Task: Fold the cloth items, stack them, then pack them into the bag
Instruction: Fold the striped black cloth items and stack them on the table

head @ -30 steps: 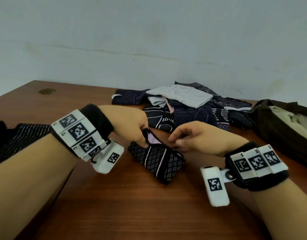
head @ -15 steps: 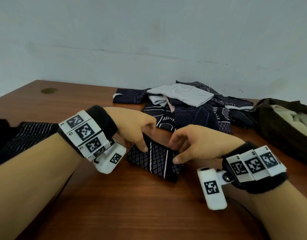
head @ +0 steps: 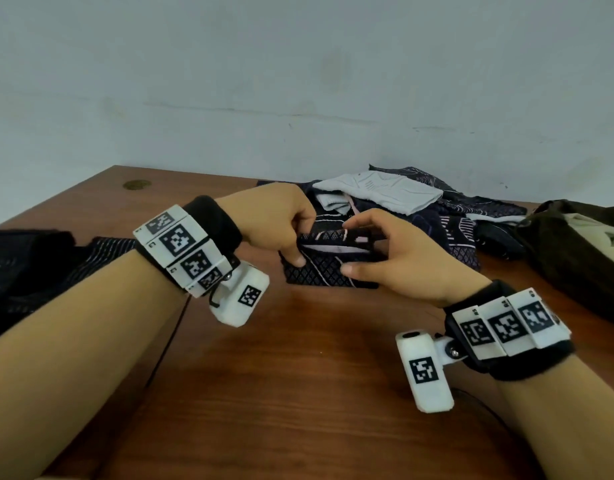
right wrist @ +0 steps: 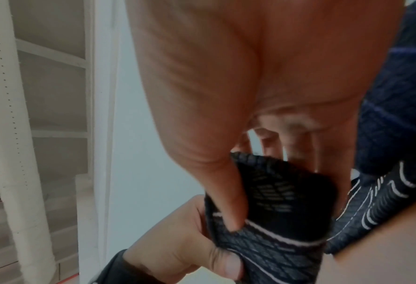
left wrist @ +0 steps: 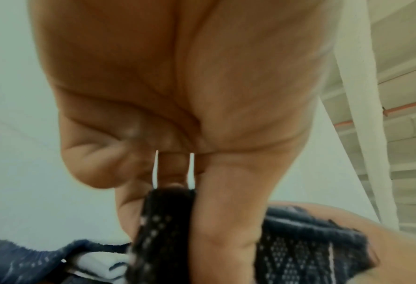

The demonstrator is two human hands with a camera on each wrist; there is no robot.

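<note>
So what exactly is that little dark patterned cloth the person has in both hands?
The folded cloth is a small dark knit piece with a pale diamond pattern and thin light stripes. It is folded into a compact bundle and held just above the wooden table, in front of the pile of unfolded cloths. The left hand pinches its left end; the right hand grips its right end, thumb tucked into a fold.
</note>
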